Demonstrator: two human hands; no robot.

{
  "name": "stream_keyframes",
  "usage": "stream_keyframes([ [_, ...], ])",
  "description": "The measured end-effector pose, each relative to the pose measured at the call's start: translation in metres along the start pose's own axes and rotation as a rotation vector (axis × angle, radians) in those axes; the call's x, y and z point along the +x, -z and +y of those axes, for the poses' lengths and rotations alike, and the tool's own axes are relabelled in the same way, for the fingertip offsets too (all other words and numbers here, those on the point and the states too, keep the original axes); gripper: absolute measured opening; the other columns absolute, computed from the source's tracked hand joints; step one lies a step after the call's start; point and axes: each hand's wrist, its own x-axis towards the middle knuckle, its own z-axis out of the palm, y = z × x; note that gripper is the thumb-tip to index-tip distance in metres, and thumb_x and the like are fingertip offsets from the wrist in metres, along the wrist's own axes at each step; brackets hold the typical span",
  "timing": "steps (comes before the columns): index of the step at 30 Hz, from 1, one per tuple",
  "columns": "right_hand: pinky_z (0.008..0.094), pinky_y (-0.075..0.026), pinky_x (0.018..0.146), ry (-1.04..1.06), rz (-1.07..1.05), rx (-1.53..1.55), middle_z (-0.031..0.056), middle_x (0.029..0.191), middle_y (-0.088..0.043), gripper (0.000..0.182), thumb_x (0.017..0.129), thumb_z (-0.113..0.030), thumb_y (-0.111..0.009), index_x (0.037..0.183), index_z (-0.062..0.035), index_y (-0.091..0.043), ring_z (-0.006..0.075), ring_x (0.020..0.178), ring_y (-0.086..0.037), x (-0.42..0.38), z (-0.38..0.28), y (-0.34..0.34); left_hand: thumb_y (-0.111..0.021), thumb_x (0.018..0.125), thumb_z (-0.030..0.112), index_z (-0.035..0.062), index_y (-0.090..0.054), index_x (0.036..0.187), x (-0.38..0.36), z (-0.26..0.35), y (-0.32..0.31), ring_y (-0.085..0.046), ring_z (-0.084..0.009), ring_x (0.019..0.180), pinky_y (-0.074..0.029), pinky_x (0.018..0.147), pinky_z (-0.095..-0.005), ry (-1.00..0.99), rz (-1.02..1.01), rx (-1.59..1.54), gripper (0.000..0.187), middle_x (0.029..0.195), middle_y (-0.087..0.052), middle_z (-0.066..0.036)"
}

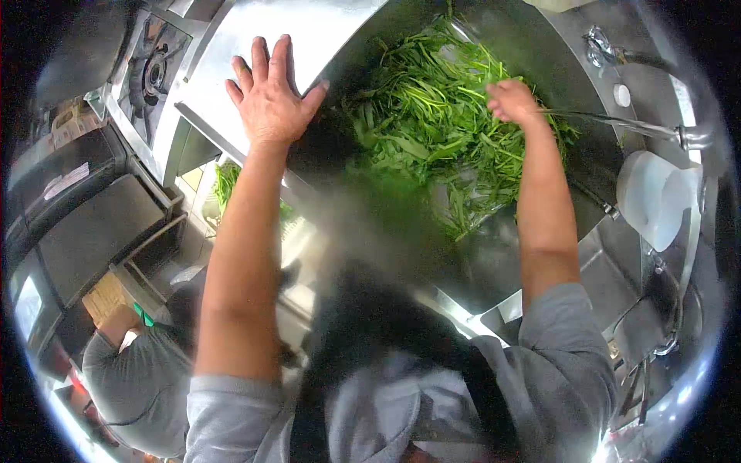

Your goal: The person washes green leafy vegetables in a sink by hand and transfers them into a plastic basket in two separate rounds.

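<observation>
Fingers (261, 63) of your left hand (272, 109) are splayed wide, palm down on the bright metal surface (332, 19) at far left in the head view! Over to your right hand (512, 101): fingers curled in, right at the leafy greens (432, 116), and you can't tell whether they grip any. Those greens lie heaped in the metal sink (532, 35), a metal spout (648, 126) reaching in from the right, a whitish jug (656, 199) nearer.

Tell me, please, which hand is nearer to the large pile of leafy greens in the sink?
Right. The right hand is at the right side of the leafy greens, contact unclear; the left hand lies flat on the metal counter, apart from them.
</observation>
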Motion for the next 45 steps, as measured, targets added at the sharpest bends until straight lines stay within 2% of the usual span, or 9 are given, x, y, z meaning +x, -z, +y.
stream_keyframes([
  [4,0.0239,-0.045,0.048,0.027,-0.031,0.079,0.0056,0.076,-0.063,0.025,0.093,-0.028,-0.059,0.091,-0.0033,-0.057,0.0097,0.052,-0.053,0.04,-0.011,-0.009,-0.07,0.071,0.054,0.0248,-0.034,0.146,0.0,0.0,-0.001,-0.021,-0.05,0.139,-0.016,0.111,-0.064,0.014,-0.011,-0.002,0.089,0.154,-0.026,-0.015],
  [10,0.0346,-0.049,0.092,0.289,0.041,-0.255,0.0223,0.119,-0.063,0.065,0.086,-0.042,-0.066,0.127,0.0059,-0.053,0.0284,0.105,-0.064,0.084,-0.034,-0.065,-0.07,0.07,0.054,0.0246,-0.034,0.146,0.001,0.001,0.0,-0.022,-0.0508,0.138,-0.017,0.11,-0.0641,0.01,-0.011,0.001,0.09,0.154,-0.027,-0.016],
  [12,0.0378,-0.034,0.11,0.282,0.105,-0.193,0.026,0.141,-0.044,0.091,0.078,-0.053,-0.07,0.14,0.0071,-0.039,0.0327,0.132,-0.044,0.094,-0.035,-0.096,-0.071,0.07,0.055,0.0246,-0.034,0.146,0.001,0.001,0.0,-0.022,-0.0511,0.138,-0.017,0.11,-0.0642,0.014,-0.012,-0.006,0.09,0.154,-0.027,-0.016],
  [19,0.0397,-0.026,0.116,0.081,-0.262,-0.389,0.0238,0.154,-0.023,0.12,0.062,-0.068,-0.073,0.146,0.0042,-0.028,0.0334,0.142,-0.026,0.052,-0.091,-0.094,-0.071,0.07,0.054,0.0248,-0.034,0.146,0.002,0.001,0.001,-0.022,-0.0514,0.138,-0.017,0.11,-0.0643,0.01,-0.019,-0.017,0.09,0.154,-0.027,-0.016],
  [28,0.0592,-0.02,0.113,-0.111,0.065,0.467,0.0226,0.157,-0.011,0.119,0.06,-0.054,-0.077,0.15,-0.0023,-0.02,0.04,0.142,-0.02,0.036,-0.042,-0.085,-0.071,0.07,0.054,0.0251,-0.034,0.146,0.002,0.001,-0.001,-0.021,-0.0511,0.138,-0.015,0.111,-0.0642,0.01,-0.017,-0.037,0.09,0.154,-0.027,-0.016],
  [33,0.0651,-0.005,0.11,-0.13,-0.03,0.682,0.0161,0.16,-0.004,0.124,0.059,-0.055,-0.08,0.153,-0.011,-0.013,0.0364,0.146,-0.005,0.023,-0.031,-0.071,-0.071,0.07,0.054,0.0247,-0.035,0.146,0.0,0.001,0.0,-0.021,-0.0507,0.139,-0.016,0.111,-0.0641,0.005,-0.014,-0.032,0.089,0.154,-0.027,-0.016],
  [38,0.0652,-0.009,0.11,-0.092,0.106,0.672,0.0178,0.159,-0.008,0.124,0.058,-0.053,-0.081,0.153,-0.0101,-0.015,0.0365,0.146,-0.007,0.023,-0.022,-0.071,-0.072,0.07,0.054,0.0245,-0.035,0.146,0.0,-0.001,0.0,-0.021,-0.05,0.139,-0.016,0.111,-0.0637,-0.003,-0.006,-0.036,0.09,0.154,-0.028,-0.016],
  [40,0.0657,-0.019,0.108,-0.066,0.253,0.725,0.0199,0.155,-0.022,0.119,0.062,-0.046,-0.081,0.152,-0.0072,-0.014,0.0376,0.141,-0.024,0.018,-0.019,-0.065,-0.072,0.07,0.054,0.0244,-0.035,0.146,-0.001,-0.001,-0.001,-0.021,-0.0498,0.139,-0.016,0.111,-0.0637,-0.004,-0.006,-0.04,0.089,0.154,-0.027,-0.015],
  [45,0.0613,-0.006,0.113,0.013,0.372,1.02,0.0195,0.159,-0.004,0.093,0.061,-0.047,-0.081,0.141,-0.0136,-0.047,0.0341,0.147,0.002,-0.027,-0.022,-0.023,-0.071,0.071,0.053,0.0243,-0.035,0.146,0.0,-0.001,-0.001,-0.021,-0.0492,0.139,-0.015,0.111,-0.0634,-0.014,0.005,-0.037,0.088,0.154,-0.027,-0.015],
])
